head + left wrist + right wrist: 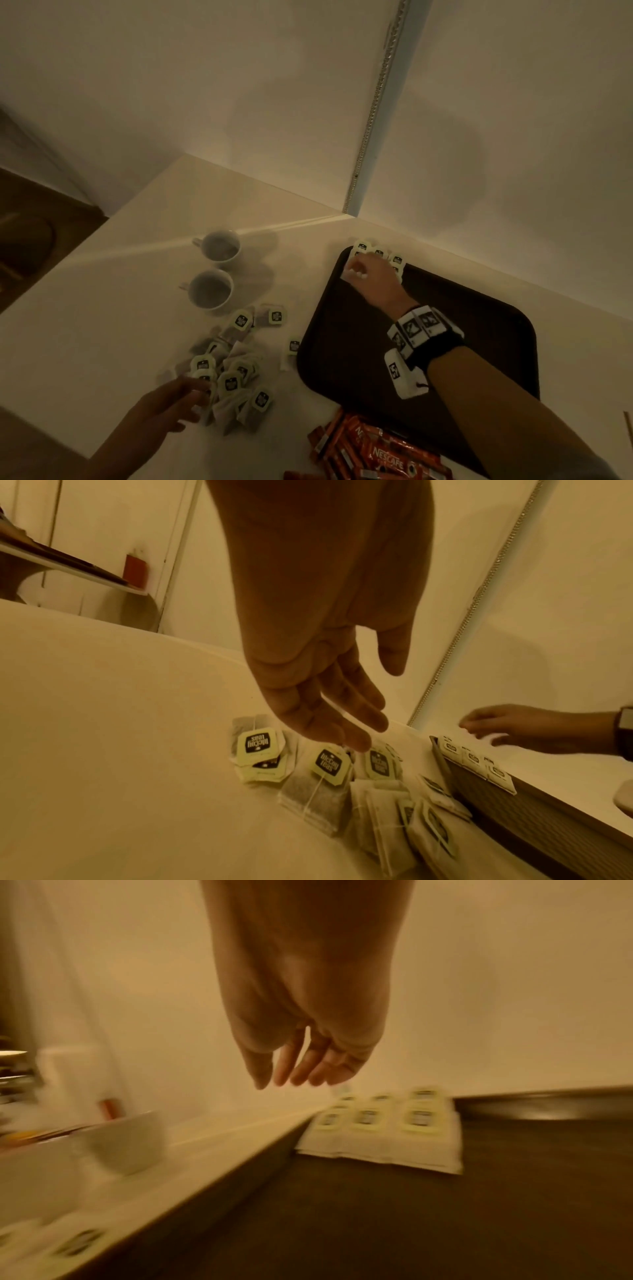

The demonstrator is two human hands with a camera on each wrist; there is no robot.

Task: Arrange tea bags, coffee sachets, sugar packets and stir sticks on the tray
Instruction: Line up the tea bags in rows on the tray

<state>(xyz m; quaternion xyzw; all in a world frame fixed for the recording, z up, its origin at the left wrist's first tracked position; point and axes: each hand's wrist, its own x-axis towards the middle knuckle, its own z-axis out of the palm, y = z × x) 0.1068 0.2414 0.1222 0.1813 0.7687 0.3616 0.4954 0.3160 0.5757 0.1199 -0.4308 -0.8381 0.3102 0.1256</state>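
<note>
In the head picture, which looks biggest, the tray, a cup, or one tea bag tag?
1. The dark tray.
2. The nearer cup.
3. A tea bag tag, though it lies nearer the camera.

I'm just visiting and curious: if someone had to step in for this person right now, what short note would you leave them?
Left hand: open, fingers reaching down over the loose tea bag pile on the counter, holding nothing.
Right hand: open, over the far left corner of the tray, holding nothing.
Done: a few tea bags on the tray, lined up in rows in that corner.
Left: most tea bags, and the coffee sachets by the tray's near edge. Sugar packets and stir sticks are not visible.
</note>
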